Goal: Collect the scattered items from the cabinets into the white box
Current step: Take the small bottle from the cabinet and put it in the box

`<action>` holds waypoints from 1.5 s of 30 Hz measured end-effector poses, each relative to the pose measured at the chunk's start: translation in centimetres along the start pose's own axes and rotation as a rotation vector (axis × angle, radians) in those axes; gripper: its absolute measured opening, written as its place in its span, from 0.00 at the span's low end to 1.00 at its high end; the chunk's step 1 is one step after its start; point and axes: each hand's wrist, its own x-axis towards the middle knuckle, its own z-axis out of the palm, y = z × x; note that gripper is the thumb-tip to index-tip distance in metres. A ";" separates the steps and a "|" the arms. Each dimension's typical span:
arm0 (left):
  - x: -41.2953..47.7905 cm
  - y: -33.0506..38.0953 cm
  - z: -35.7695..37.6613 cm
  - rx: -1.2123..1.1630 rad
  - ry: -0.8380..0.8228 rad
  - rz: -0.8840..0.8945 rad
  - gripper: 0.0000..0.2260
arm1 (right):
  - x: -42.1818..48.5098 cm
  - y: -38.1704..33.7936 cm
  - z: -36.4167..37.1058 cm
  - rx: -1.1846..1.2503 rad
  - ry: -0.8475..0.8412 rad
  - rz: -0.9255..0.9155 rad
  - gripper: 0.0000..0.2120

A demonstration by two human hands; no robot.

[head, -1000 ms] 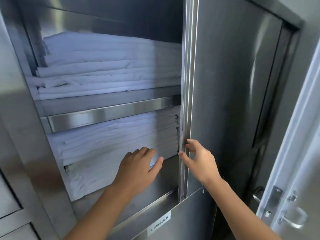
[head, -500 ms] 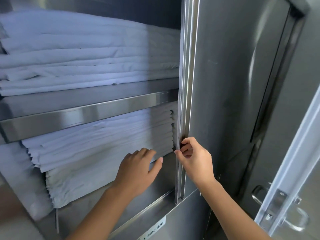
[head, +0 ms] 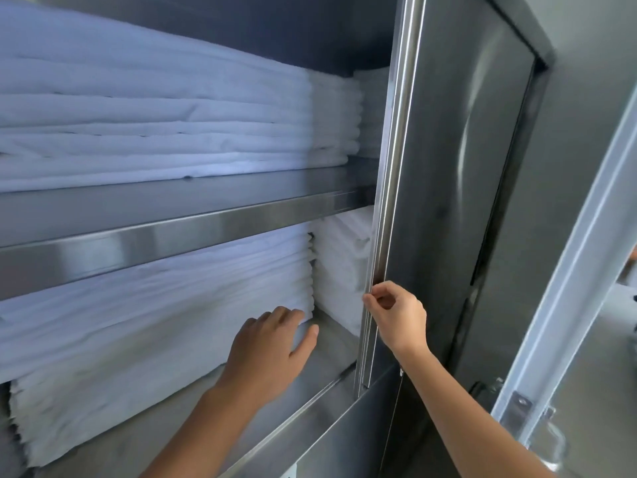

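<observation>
steel upper shelf and lower shelf, each under stacks of folded white linen

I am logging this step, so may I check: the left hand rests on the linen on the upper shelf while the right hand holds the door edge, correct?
Not quite. In the head view the left hand rests on the linen stack on the lower shelf, under the shelf rail; the right hand does hold the door edge.

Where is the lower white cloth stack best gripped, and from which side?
Probably the right end of the lower stack, from the front right: its fold edges meet a gap beside the smaller pile, where the left hand rests; the shelf rail blocks access from above.
</observation>
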 end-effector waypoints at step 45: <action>-7.7 -2.5 -2.5 0.110 0.016 -0.207 0.21 | -4.3 -3.9 0.5 0.053 -0.070 0.024 0.07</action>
